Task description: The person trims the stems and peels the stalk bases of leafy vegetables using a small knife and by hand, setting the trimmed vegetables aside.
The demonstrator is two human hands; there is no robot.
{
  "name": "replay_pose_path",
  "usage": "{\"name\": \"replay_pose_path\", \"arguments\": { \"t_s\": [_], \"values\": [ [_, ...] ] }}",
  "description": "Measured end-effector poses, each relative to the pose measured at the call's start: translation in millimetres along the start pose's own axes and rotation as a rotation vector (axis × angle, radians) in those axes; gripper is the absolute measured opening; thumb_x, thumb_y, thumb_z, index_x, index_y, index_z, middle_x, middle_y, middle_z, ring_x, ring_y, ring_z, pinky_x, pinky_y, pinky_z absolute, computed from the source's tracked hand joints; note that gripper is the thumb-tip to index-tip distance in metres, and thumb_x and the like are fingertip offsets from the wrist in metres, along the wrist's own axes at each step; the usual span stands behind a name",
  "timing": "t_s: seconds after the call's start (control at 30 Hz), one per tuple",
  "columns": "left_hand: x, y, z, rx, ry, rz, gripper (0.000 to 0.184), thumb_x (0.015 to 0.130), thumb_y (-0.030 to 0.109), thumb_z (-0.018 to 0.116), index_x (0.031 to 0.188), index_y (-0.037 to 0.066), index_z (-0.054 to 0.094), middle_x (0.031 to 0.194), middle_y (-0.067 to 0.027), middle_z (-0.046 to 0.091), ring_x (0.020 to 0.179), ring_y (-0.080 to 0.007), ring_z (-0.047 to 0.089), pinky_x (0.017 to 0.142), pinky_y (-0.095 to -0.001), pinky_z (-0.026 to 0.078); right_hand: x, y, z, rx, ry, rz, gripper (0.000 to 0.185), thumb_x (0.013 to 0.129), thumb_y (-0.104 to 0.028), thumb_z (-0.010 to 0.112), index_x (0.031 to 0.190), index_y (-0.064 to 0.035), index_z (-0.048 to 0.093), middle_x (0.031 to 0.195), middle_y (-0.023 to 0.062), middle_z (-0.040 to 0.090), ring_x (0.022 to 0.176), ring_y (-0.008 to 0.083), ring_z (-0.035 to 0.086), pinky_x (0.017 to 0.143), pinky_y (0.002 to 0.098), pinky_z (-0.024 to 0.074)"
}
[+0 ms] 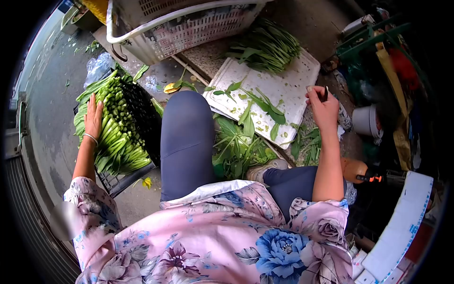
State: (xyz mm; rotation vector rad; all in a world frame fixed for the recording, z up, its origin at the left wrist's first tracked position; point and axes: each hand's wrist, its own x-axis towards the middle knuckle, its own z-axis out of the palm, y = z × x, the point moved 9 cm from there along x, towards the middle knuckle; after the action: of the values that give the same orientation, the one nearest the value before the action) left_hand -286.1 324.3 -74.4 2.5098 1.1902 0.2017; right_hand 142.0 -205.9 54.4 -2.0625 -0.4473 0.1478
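The greens (113,123) lie in a black crate (133,178), left of the white board (302,71). Your left hand (93,118), fingers nearly straight, grips nothing; press lightly to avoid bruising. Beside the board's right edge, your right hand (325,110) curls around a small dark thing (325,94), unclear what.

Stacked greens (124,125) touched by left hand (93,118). Small dark object (325,94) held in right hand (324,110), right of white board (295,90).

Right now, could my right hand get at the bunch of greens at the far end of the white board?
Probably yes: nothing visible blocks the way from the right hand to the bunch, though its fingers hold something dark.
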Motion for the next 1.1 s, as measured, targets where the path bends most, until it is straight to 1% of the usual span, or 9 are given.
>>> {"name": "replay_pose_path", "arguments": {
  "t_s": [0.17, 0.2, 0.57, 0.67, 0.8, 0.93, 0.97, 1.03, 1.1],
  "values": [
    [12.4, 9.8, -26.6, -0.161, -0.020, 0.084, 0.069, 0.089, 0.049, 0.040, 0.137, 0.004, 0.022, 0.139, -0.0182, 0.029, 0.130, -0.0274, 0.027, 0.104, -0.0275, 0.021, -2.3, -8.6, -19.7, 0.066, 0.028, -0.051, 0.018, 0.081, -0.016, 0.062, 0.083, 0.0015, 0.062, 0.069, 0.0025, 0.061, 0.060, 0.0073, 0.056, 0.057, 0.0219, 0.0459],
    [19.2, 1.3, -27.4, -0.211, -0.069, 0.081, 0.064, 0.091, 0.045, 0.039, 0.138, 0.005, 0.022, 0.140, -0.0144, 0.027, 0.129, -0.0220, 0.027, 0.103, -0.0279, 0.022, -3.0, -7.2, -21.2, 0.075, 0.018, -0.053, 0.018, 0.081, -0.016, 0.062, 0.084, 0.0016, 0.062, 0.069, 0.0024, 0.061, 0.060, 0.0067, 0.055, 0.056, 0.0211, 0.0458],
    [57.4, 6.8, -44.3, -0.196, -0.213, -0.029, 0.071, 0.085, 0.058, 0.040, 0.132, 0.004, 0.035, 0.129, -0.0160, 0.044, 0.122, -0.0236, 0.038, 0.101, -0.0287, 0.026, -13.9, 25.2, -36.1, 0.064, -0.021, 0.025, 0.021, 0.079, -0.019, 0.063, 0.088, 0.0004, 0.063, 0.065, 0.0000, 0.058, 0.057, 0.0051, 0.052, 0.055, 0.0208, 0.0449],
    [69.8, 29.8, -44.8, -0.165, -0.181, 0.058, 0.068, 0.086, 0.054, 0.042, 0.128, 0.000, 0.040, 0.124, -0.0171, 0.048, 0.118, -0.0230, 0.043, 0.098, -0.0280, 0.029, -16.5, 52.6, -24.6, -0.260, -0.168, 0.071, 0.031, 0.074, -0.025, 0.064, 0.097, -0.0046, 0.064, 0.067, 0.0025, 0.058, 0.062, 0.0105, 0.056, 0.060, 0.0259, 0.0456],
    [67.8, 159.4, -58.0, -0.314, -0.036, 0.332, 0.048, 0.089, 0.036, 0.049, 0.119, -0.001, 0.049, 0.114, -0.0145, 0.056, 0.108, -0.0198, 0.051, 0.092, -0.0282, 0.036, -21.3, 101.3, 21.3, -0.450, -0.386, 0.174, 0.040, 0.073, -0.027, 0.063, 0.107, -0.0069, 0.060, 0.077, 0.0059, 0.061, 0.069, 0.0170, 0.059, 0.066, 0.0293, 0.0464],
    [10.1, 356.0, -57.3, -0.366, -0.079, 0.495, 0.043, 0.083, 0.037, 0.058, 0.113, 0.006, 0.056, 0.092, -0.0071, 0.062, 0.075, -0.0133, 0.056, 0.068, -0.0299, 0.045, -25.0, 113.8, 103.2, -0.608, -0.503, 0.133, 0.041, 0.075, -0.027, 0.061, 0.113, -0.0125, 0.058, 0.089, 0.0075, 0.062, 0.083, 0.0234, 0.060, 0.075, 0.0345, 0.0466],
    [5.2, 394.5, -50.5, -0.494, 0.083, 0.821, 0.039, 0.085, 0.030, 0.058, 0.114, 0.003, 0.054, 0.103, -0.0059, 0.061, 0.085, -0.0108, 0.055, 0.074, -0.0246, 0.044, -24.8, 105.6, 131.4, -0.666, -0.522, 0.081, 0.040, 0.076, -0.027, 0.060, 0.113, -0.0144, 0.057, 0.095, 0.0076, 0.062, 0.090, 0.0249, 0.059, 0.079, 0.0362, 0.0460],
    [-17.9, 469.1, -27.3, -0.886, -0.241, 0.676, 0.040, 0.076, 0.028, 0.064, 0.107, 0.003, 0.057, 0.104, -0.0217, 0.058, 0.092, -0.0311, 0.059, 0.080, -0.0393, 0.047, -28.1, 82.0, 188.2, -0.692, -0.577, -0.032, 0.042, 0.074, -0.025, 0.061, 0.115, -0.0135, 0.056, 0.108, 0.0077, 0.057, 0.099, 0.0283, 0.055, 0.082, 0.0385, 0.0448],
    [-9.3, 481.4, -7.8, -0.665, -0.035, 0.782, 0.037, 0.084, 0.028, 0.059, 0.111, 0.003, 0.056, 0.098, -0.0087, 0.063, 0.083, -0.0114, 0.057, 0.073, -0.0247, 0.044, -27.5, 80.6, 243.9, -0.673, -0.494, -0.211, 0.042, 0.075, -0.024, 0.060, 0.116, -0.0154, 0.054, 0.116, 0.0077, 0.053, 0.105, 0.0276, 0.051, 0.086, 0.0394, 0.0435]
  ]
}}
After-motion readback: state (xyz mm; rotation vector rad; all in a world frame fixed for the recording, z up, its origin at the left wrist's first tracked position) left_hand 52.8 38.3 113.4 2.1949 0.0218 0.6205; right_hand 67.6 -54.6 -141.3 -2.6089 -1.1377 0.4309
